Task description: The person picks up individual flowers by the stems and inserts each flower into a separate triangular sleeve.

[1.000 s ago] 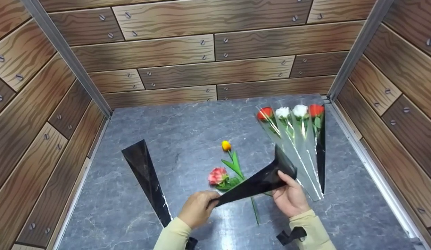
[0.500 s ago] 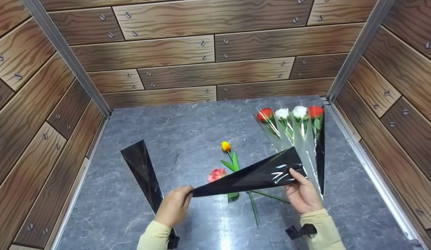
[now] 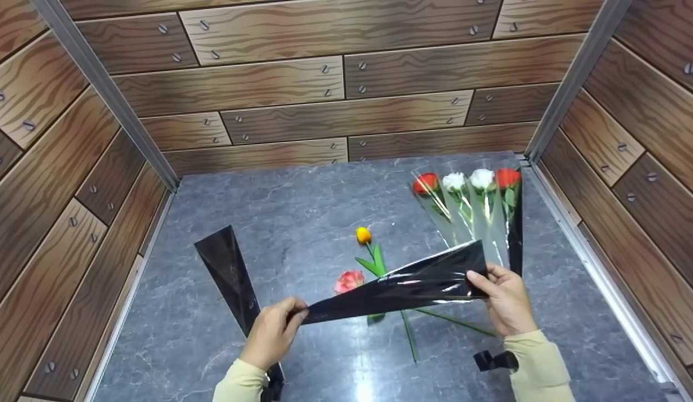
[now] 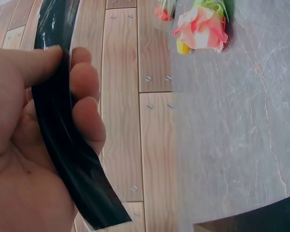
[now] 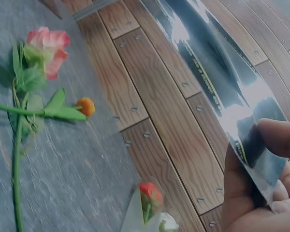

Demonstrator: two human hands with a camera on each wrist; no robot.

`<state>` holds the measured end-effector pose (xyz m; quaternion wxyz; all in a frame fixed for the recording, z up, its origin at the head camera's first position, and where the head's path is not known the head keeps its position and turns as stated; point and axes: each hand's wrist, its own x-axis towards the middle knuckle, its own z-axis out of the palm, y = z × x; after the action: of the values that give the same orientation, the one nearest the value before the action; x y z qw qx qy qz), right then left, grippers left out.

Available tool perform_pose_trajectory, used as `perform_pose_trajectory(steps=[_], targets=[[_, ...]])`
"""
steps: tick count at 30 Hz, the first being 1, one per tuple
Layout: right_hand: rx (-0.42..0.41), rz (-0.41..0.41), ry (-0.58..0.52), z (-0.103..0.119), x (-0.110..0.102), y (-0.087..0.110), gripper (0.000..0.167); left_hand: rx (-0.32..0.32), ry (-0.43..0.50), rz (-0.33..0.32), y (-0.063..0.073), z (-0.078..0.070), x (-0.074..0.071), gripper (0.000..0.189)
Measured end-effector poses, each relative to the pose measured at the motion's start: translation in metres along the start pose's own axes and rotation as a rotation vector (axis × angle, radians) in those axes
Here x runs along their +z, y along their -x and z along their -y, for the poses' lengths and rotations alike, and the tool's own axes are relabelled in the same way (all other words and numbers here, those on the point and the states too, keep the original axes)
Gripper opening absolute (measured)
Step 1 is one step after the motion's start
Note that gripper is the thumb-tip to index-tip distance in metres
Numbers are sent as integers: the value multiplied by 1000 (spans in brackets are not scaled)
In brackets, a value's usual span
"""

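A glossy black flower sleeve (image 3: 402, 282) is stretched between both hands above the table. My left hand (image 3: 272, 329) grips its narrow end; in the left wrist view the sleeve's tail (image 4: 82, 169) runs across the palm under curled fingers. At the wide end my right hand (image 3: 505, 296) pinches the film between thumb and fingers. Beneath the sleeve lie a pink flower (image 5: 47, 48) and an orange-yellow tulip (image 5: 86, 106) with crossed green stems. The sleeve hides part of the pink flower's leaves in the head view.
A second black sleeve (image 3: 226, 268) lies on the left, its lower end behind my left hand. At the back right are wrapped roses, red (image 3: 426, 183) and white (image 3: 482, 178), side by side. Wood-patterned walls (image 3: 346, 72) enclose the grey marbled table (image 3: 268, 206).
Both hands have moved apart, the left one leftward and the right one rightward, drawing the black sleeve out flatter and nearly level. The flowers on the table have stayed in place.
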<state>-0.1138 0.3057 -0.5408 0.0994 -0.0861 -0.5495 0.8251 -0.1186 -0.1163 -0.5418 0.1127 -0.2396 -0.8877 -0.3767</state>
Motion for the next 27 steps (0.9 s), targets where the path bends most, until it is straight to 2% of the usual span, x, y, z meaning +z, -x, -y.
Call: perform_pose_trajectory(steps=[4,9,18,21,24,27], targets=[[-31,-4,20,1,-4,-1,16,27,56,38,3,0,0,11],[-57,-39,31,5,-6,0,10,59,99,41,4,-1,3,15],[-71,-128,77,7,-5,-2,3,104,72,35,2,-4,3,25],[-79,-158,77,7,-6,-3,10,132,66,42,2,-5,2,26],[-83,-179,73,6,-7,-4,12,152,82,25,3,-6,1,22],[-80,-184,70,5,-8,-4,13,140,125,1,5,-7,0,9]])
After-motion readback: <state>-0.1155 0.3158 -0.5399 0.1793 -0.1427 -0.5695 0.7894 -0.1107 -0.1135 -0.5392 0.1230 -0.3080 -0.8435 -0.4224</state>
